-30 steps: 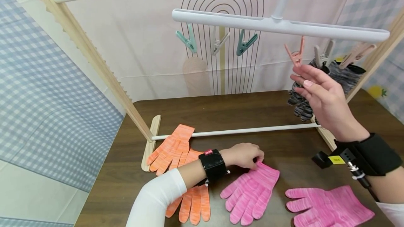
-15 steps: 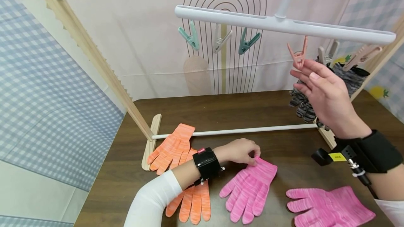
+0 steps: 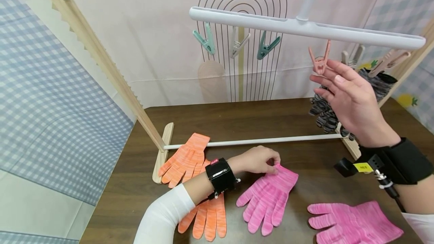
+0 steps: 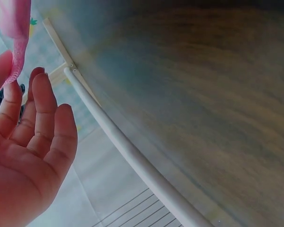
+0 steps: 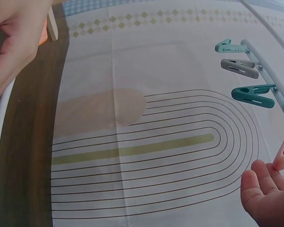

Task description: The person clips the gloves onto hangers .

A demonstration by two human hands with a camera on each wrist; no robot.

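In the head view my left hand pinches the cuff of a pink glove between thumb and forefinger; its fingers spread toward me along the table. The left wrist view shows the pink cuff at thumb and fingertip, the other fingers loose. Higher up, my right hand has its fingertips at the lower end of a pink clothespin under the white hanger; thumb and fingers look relaxed. A second pink glove lies flat at the front right.
Two orange gloves lie at the left, partly under my left forearm. Mint, grey and teal clothespins hang from the hanger. Dark striped gloves hang at its right end. A wooden rack with a lower white bar frames the table.
My left hand has moved slightly up and away from me, drawing the pink glove's cuff with it. My right hand stays at the pink clothespin, having shifted slightly right with the hanger.
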